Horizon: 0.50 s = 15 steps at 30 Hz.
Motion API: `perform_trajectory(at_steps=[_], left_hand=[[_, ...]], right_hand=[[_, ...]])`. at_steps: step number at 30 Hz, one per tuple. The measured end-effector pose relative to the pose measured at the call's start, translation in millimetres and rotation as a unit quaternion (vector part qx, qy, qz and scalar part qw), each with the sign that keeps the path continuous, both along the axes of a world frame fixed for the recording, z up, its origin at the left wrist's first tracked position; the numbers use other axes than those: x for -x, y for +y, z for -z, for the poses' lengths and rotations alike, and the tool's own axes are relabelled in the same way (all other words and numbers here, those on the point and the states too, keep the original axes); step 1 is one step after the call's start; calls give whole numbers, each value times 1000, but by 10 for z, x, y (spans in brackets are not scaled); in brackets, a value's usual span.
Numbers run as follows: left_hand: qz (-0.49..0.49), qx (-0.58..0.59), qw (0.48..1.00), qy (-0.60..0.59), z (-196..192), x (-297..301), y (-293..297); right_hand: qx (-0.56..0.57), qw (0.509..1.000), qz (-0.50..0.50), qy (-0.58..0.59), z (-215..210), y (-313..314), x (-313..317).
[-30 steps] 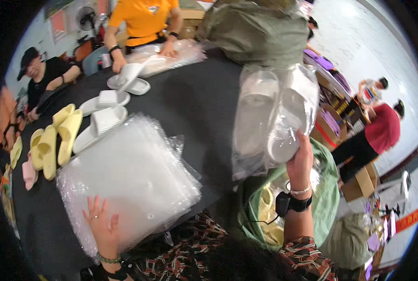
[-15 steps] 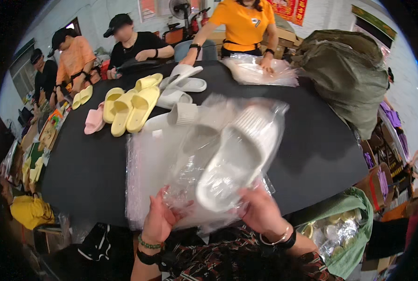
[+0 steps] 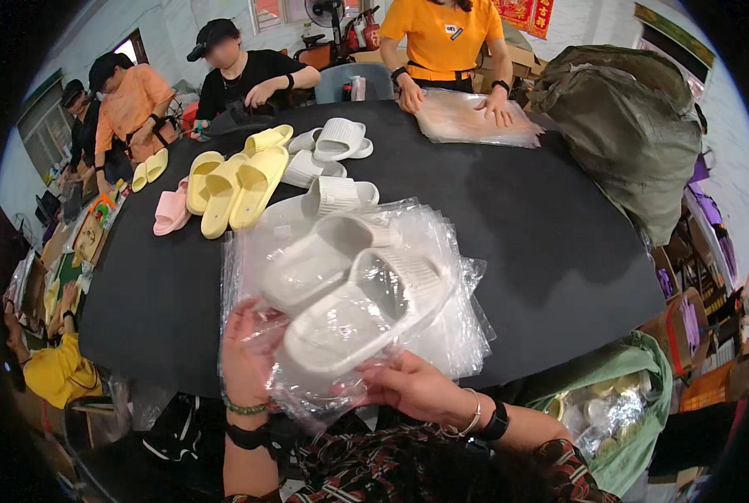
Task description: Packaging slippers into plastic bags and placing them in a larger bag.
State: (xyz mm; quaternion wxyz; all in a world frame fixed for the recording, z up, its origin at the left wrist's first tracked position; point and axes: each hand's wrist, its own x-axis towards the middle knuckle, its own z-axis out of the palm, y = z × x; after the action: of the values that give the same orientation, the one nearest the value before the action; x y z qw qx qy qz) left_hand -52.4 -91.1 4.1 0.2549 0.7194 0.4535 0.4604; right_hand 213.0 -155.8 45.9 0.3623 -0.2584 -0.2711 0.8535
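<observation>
Over black table point(image 3: 550, 277); left fingers point(image 3: 242, 322), right fingers point(image 3: 388, 379); both closed on bagged white slippers point(image 3: 332, 335)

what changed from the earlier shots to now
The bagged white slippers moved left, from beside the stack of clear bags to above it, held by the right hand. The left hand, first spread over that stack, now touches their wrapping. Across the table, a co-worker's hand left the grey slippers for some plastic bags. The yellow slippers and pink slipper stayed put.
</observation>
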Motion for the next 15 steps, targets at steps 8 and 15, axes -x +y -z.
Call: perform_trajectory(at_steps=[8, 15], left_hand=[[-87, 271, 836, -469, -215, 270, 53], [-197, 76, 957, -200, -118, 275, 26]], right_hand=[[-399, 841, -365, -8, -10, -144, -548], [-585, 720, -368, -71, -1175, -604, -1223]])
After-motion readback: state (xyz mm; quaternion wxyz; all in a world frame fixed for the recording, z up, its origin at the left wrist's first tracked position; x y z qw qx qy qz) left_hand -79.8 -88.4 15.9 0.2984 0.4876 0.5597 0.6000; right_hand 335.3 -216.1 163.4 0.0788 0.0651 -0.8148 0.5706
